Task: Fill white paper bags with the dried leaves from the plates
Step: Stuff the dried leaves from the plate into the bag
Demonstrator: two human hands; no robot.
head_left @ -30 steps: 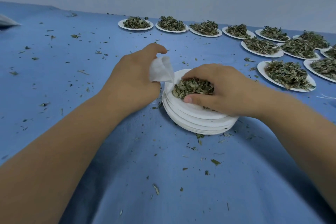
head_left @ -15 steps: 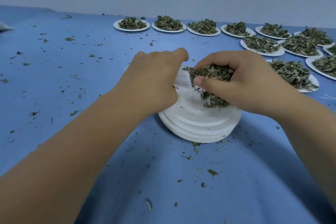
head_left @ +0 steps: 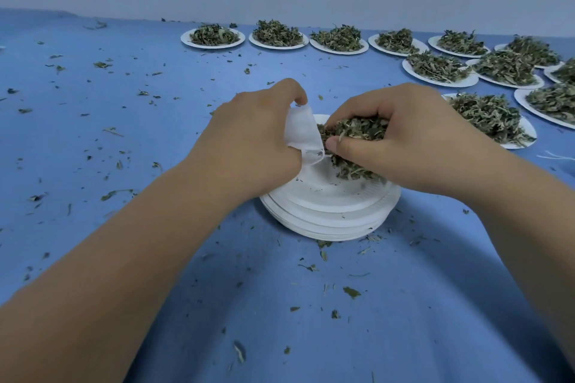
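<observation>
The paper bag (head_left: 303, 130), hidden a moment ago, now shows above the near stack of plates (head_left: 329, 214). The left hand (head_left: 249, 140) pinches it, and the right hand (head_left: 401, 137) grips dried leaves (head_left: 354, 130) at its mouth. The bag's inside is hidden.

The tablecloth (head_left: 311, 336) looked like matt blue cloth, softly creased. The stacked plates (head_left: 329, 211) were matt white paper with ribbed rims. The bag (head_left: 303, 130) was thin, crumpled white paper; the leaves (head_left: 357, 134) were dry and rough.
</observation>
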